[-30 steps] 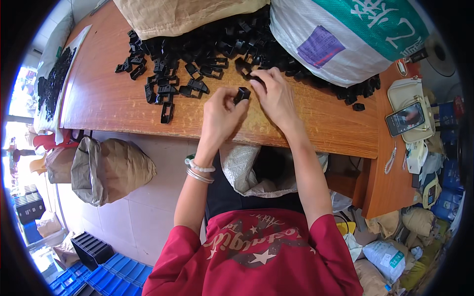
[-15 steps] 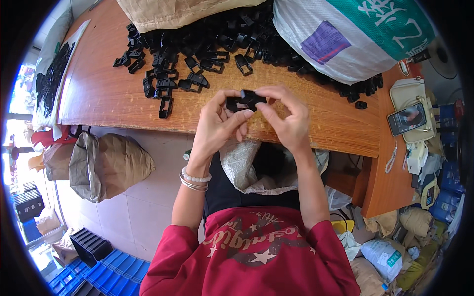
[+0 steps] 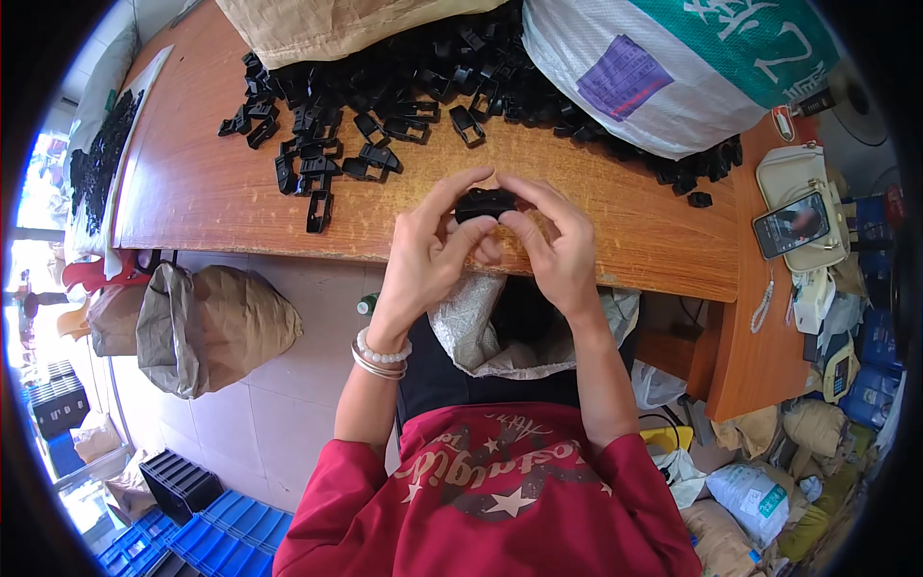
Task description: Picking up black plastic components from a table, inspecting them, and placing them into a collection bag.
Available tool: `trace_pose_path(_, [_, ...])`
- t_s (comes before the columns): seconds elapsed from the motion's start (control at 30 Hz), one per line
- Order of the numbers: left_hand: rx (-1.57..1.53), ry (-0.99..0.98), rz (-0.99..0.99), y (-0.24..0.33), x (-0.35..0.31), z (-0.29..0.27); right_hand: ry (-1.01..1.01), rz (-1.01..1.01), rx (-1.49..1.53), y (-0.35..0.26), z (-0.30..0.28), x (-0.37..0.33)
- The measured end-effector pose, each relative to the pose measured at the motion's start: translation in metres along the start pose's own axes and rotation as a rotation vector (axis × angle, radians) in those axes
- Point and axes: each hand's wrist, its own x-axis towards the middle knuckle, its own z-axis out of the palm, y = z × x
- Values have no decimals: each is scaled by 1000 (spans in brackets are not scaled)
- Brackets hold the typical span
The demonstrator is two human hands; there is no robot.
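Pulled back from the pile of black plastic clips (image 3: 385, 106) on the wooden table (image 3: 192, 192) since a second ago and now up over the near edge, above the open white sack (image 3: 481, 327), so looks like mid-assembly. Left hand (image 3: 428, 255) and right hand (image 3: 558, 245) both pinching one small black buckle (image 3: 484, 203) between the fingertips, chunky, matte, mostly hidden
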Motion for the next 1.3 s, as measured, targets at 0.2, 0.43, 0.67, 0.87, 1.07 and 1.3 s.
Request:
trace_pose_path(0.2, [117,-14,-17,8,0,8,12,-92,-161,-4,-8,-5])
trace_pose_path(0.43, [301,-105,119,-9,21,-18,-577,233,-262,-13,-75,-12])
trace_pose_path(0.67, [623,104,547,-24,111,-22,-36,-259,-564,26,-25,48])
trace_pose_path(0.87, [173,-32,-28,-13,139,34,109,-404,-870,79,-14,44])
trace_pose_path(1.07, [-677,-24,-326,-31,143,60,63,-305,-681,70,-22,40])
trace_pose_path(1.3, [-775,113,-431,-28,124,96,422,-59,-808,51,-55,1])
